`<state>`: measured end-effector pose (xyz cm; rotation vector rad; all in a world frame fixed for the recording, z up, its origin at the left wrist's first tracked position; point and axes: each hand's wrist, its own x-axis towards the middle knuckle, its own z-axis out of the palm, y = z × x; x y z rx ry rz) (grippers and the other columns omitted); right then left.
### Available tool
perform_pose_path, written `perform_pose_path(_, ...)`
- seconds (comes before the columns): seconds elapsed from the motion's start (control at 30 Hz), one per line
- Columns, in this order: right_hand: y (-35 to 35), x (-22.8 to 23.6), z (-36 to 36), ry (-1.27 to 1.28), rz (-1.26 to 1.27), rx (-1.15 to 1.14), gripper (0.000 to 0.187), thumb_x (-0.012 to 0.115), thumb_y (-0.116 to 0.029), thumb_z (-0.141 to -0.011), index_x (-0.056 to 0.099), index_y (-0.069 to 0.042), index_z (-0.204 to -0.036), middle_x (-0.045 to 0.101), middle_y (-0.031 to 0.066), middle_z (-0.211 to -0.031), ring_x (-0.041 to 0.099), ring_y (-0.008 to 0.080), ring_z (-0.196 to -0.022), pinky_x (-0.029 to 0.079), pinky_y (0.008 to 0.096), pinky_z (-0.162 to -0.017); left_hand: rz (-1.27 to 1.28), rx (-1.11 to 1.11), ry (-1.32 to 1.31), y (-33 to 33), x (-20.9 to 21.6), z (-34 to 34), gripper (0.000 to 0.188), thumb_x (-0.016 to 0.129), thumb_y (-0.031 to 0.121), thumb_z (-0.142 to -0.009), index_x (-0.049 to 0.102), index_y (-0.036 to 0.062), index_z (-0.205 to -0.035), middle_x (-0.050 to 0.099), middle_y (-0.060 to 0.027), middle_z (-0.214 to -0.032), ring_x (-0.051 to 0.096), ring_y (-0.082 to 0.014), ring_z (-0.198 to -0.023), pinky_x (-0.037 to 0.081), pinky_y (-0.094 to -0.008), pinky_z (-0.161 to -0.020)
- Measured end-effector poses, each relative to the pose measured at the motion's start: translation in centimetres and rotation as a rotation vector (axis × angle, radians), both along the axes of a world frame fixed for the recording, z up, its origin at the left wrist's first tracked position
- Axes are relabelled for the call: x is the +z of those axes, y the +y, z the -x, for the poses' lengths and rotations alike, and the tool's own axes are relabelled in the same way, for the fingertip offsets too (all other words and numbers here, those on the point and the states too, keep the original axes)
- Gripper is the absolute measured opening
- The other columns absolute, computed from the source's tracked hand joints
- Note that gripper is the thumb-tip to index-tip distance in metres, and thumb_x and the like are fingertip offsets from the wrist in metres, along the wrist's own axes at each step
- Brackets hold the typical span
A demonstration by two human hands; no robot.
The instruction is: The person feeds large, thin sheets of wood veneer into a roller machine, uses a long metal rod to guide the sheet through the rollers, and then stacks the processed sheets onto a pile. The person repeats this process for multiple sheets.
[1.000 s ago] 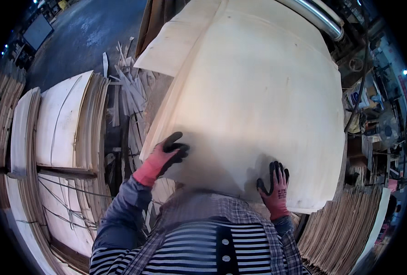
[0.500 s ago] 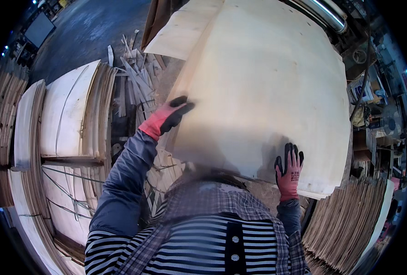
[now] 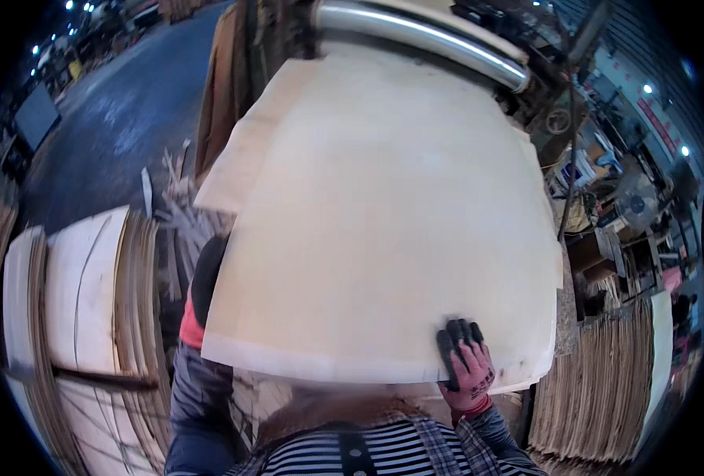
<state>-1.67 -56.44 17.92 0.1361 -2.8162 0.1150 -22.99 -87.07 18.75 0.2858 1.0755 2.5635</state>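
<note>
A large pale wood veneer sheet [image 3: 384, 206] spreads in front of me, its near edge close to my body. My right hand [image 3: 468, 365], in a pink and black glove, lies on the sheet near its near right corner with fingers stretched out. At the sheet's left edge is my left hand [image 3: 197, 297], gloved the same way. The sheet's edge covers its fingers, so its grip is hidden. Another veneer sheet [image 3: 237, 163] sticks out from under the large one at the far left.
Beyond the sheet lies a shiny metal roller [image 3: 423, 38]. Stacked veneer bundles [image 3: 86, 293] stand at the left, and another veneer stack [image 3: 594, 389] at the right. Wood scraps [image 3: 179, 222] litter the floor at the left. A fan [image 3: 636, 202] stands at the far right.
My view has tilted up, showing more of the roller. My left hand has gone from over the sheet's left edge to partly behind it. My right hand stays near the near right corner.
</note>
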Motion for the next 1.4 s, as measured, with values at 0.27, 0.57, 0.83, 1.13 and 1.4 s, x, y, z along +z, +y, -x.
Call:
perform_pose_path(0.27, 4.6, -3.7, 10.7, 0.002, -0.027, -0.024, 0.048, 0.060, -0.017, -0.066, 0.055, -0.016, -0.114, 0.051, 0.0106, -0.115, 0.050, 0.0306, -0.103, 0.039, 0.0423, -0.091, 0.011, 0.155, -0.315, -0.4, -11.7, 0.7, 0.053, 0.032, 0.041, -0.092, 0.036, 0.0045, -0.131, 0.049, -0.0125, -0.123, 0.050, -0.0232, -0.109, 0.040, -0.0383, -0.092)
perform_pose_path(0.57, 11.0, -10.1, 29.1, 0.053, 0.020, -0.150, 0.055, 0.048, -0.013, -0.076, 0.039, -0.019, -0.129, 0.040, 0.0057, -0.131, 0.033, 0.0285, -0.124, 0.028, 0.0458, -0.101, 1.516, 0.429, 0.637, -2.4, -14.1, -7.2, 0.061, 0.063, 0.010, -0.072, 0.038, -0.0002, -0.127, 0.045, -0.0185, -0.123, 0.043, -0.0347, -0.113, 0.034, -0.0388, -0.096)
perform_pose_path(0.83, 3.3, -7.5, 22.0, 0.085, 0.140, 0.002, 0.051, 0.052, -0.026, -0.083, 0.039, -0.008, -0.128, 0.041, 0.0156, -0.128, 0.036, 0.0294, -0.121, 0.022, 0.0434, -0.104, 1.750, 0.297, 0.524, -4.6, -19.0, -8.0, 0.062, 0.072, 0.024, -0.061, 0.049, 0.0097, -0.118, 0.039, -0.0202, -0.126, 0.039, -0.0371, -0.114, 0.034, -0.0444, -0.095)
perform_pose_path(1.13, -0.3, -11.1, 0.9, -0.378, 0.083, -0.176, 0.071, 0.060, -0.039, -0.073, 0.037, -0.003, -0.129, 0.033, 0.0212, -0.132, 0.027, 0.0381, -0.124, 0.012, 0.0532, -0.104, 1.621, 0.274, 0.714, -5.5, -19.2, -6.9, 0.054, 0.066, 0.024, -0.066, 0.051, 0.0108, -0.116, 0.032, -0.0183, -0.131, 0.033, -0.0384, -0.118, 0.028, -0.0458, -0.097)
perform_pose_path(1.4, -1.6, -12.9, -0.4, -0.375, 0.060, -0.251, 0.080, 0.062, -0.040, -0.071, 0.029, -0.001, -0.132, 0.028, 0.0216, -0.135, 0.021, 0.0386, -0.127, 0.013, 0.0555, -0.102, 0.753, -0.220, 0.136, -4.5, -8.5, -7.5, 0.060, 0.061, 0.020, -0.082, 0.032, 0.0040, -0.133, 0.047, -0.0110, -0.123, 0.044, -0.0181, -0.113, 0.035, -0.0314, -0.094)
